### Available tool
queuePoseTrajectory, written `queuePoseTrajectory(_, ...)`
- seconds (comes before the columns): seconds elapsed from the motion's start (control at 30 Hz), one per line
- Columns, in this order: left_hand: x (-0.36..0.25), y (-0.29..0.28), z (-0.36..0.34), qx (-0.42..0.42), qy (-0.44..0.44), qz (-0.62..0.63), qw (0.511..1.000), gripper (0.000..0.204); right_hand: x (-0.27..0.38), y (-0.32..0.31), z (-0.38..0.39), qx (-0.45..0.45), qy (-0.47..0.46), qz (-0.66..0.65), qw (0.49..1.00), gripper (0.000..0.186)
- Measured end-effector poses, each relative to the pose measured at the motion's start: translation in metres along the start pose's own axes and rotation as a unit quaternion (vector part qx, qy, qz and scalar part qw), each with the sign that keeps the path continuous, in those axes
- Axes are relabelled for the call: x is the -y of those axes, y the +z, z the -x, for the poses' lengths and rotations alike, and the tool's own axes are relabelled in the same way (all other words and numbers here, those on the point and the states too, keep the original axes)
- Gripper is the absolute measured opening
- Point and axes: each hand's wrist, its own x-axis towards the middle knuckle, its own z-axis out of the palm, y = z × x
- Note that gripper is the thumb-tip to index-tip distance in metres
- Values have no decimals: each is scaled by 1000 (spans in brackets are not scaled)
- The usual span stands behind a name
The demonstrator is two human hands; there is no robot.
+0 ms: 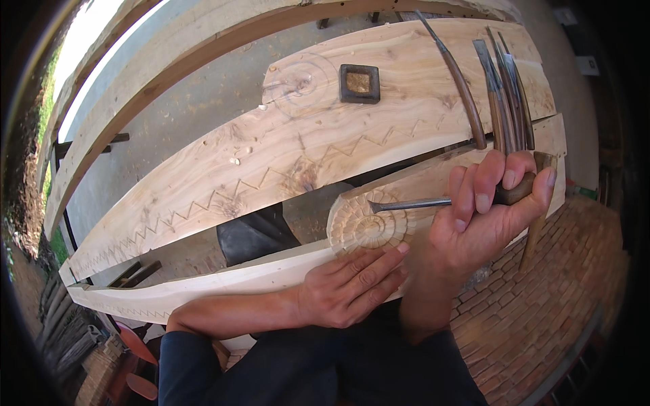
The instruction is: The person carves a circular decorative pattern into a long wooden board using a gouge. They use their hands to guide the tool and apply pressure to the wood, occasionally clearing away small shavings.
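Observation:
My right hand [484, 210] is closed round the wooden handle of a carving gouge [413, 204], palm turned up. The gouge's steel shank points left, its flared tip just over the upper part of a carved round rosette [374, 227]. That rosette, with rings of small petals, is cut into the near plank [271, 269]. My left hand [355, 284] lies with fingers stretched out along the plank's near edge, just below the rosette. Beside the right hand, a pale wooden tool [533, 247] hangs over the plank end, partly hidden by the fingers.
A wider far plank [223, 152] bears a zigzag carving, pencilled circles and wood chips. On it sit a square dark dish [359, 84], a single long gouge [460, 84] and several chisels [508, 101] in a bunch. Curved beams [169, 64] stand beyond; brick paving [521, 304] lies at right.

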Motion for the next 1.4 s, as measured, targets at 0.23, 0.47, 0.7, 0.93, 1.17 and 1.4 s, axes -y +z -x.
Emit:
queuePoseTrajectory(0.23, -1, -3, -4, 62, -61, -23, 996, 53, -6, -3, 2, -21, 15, 50, 998, 50)
queuePoseTrajectory(0.47, 0, -4, -6, 85, -79, -17, 993, 58, -10, -7, 1, -31, 19, 41, 998, 49)
queuePoseTrajectory(0.7, 1, -3, -5, 90, -85, -18, 992, 61, -11, -6, 1, -39, 20, 51, 998, 48)
queuePoseTrajectory(0.93, 1, -2, -6, 89, -84, -23, 992, 60, -14, -3, 1, -44, 19, 34, 998, 48)
queuePoseTrajectory(1.17, 2, -1, -7, 84, -82, -18, 993, 60, -13, -1, 2, -48, 20, 48, 997, 48)
queuePoseTrajectory(1.4, 1, 0, -6, 69, -82, -23, 994, 59, -11, 8, 13, -50, 7, 109, 993, 46)
